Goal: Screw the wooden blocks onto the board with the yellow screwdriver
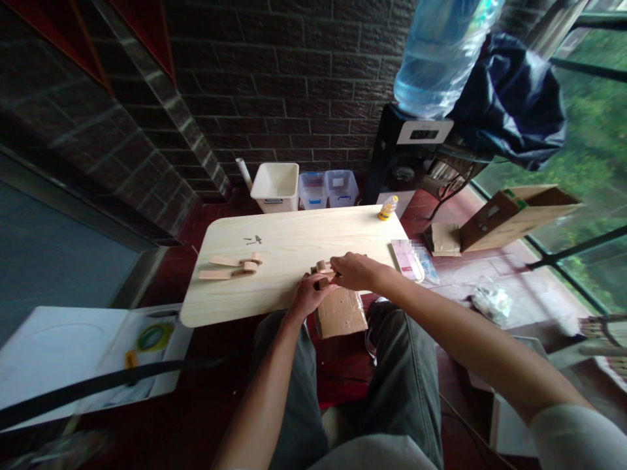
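At the table's near edge, my left hand point(309, 294) is closed on a small tan piece point(321, 266) with a rounded end, which looks like wood or leather. It rests over a brown cardboard piece point(341, 314) that juts out past the edge. My right hand point(353, 271) is a fist just to the right, close against the same piece. A slim dark thing shows at its fingers, too small to name. Left of my hands lie two similar tan strips with curled ends point(230, 266). Behind them is a little heap of dark screws or nails point(255, 240).
The pale wooden table point(294, 235) bears a yellow-capped bottle point(388, 207) at the far right and a pink packet point(404, 259) on the right edge. Bins point(275, 186) and a water dispenser point(411, 150) stand behind. An open white case point(147, 346) is at left.
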`<state>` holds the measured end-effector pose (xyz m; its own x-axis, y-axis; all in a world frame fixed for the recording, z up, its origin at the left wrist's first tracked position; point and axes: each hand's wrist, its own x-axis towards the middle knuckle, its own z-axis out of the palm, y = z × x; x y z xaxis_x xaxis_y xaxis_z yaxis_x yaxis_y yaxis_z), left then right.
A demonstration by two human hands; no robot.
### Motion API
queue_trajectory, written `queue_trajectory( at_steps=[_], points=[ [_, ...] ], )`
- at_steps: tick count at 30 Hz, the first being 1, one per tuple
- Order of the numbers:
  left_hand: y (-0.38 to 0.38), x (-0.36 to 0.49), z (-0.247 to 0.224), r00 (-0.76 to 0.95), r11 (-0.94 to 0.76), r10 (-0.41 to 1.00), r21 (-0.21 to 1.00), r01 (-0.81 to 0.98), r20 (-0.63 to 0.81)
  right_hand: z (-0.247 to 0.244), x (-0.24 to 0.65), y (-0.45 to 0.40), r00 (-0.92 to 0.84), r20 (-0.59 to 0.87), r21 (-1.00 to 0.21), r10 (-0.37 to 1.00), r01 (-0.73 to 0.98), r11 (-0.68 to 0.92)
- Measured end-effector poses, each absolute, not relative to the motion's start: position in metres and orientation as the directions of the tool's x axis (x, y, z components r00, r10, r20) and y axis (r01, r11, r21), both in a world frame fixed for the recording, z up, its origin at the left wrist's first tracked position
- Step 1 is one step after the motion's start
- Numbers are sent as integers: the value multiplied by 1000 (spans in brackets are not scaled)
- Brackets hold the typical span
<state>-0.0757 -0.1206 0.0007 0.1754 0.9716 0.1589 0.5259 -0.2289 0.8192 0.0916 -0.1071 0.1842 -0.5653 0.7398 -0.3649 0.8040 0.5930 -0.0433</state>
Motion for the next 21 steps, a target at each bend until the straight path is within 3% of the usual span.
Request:
queue_trajectory(
  at_steps=[8,21],
  points=[
    [-120,-76,-7,153,-230,973,823,519,175,181,93,-115,-622,-292,9,727,758,652],
    [-119,-76,-2,175,-227,972,815,533,157,178,83,-105,-562,-348,35,750,791,610]
  ],
)
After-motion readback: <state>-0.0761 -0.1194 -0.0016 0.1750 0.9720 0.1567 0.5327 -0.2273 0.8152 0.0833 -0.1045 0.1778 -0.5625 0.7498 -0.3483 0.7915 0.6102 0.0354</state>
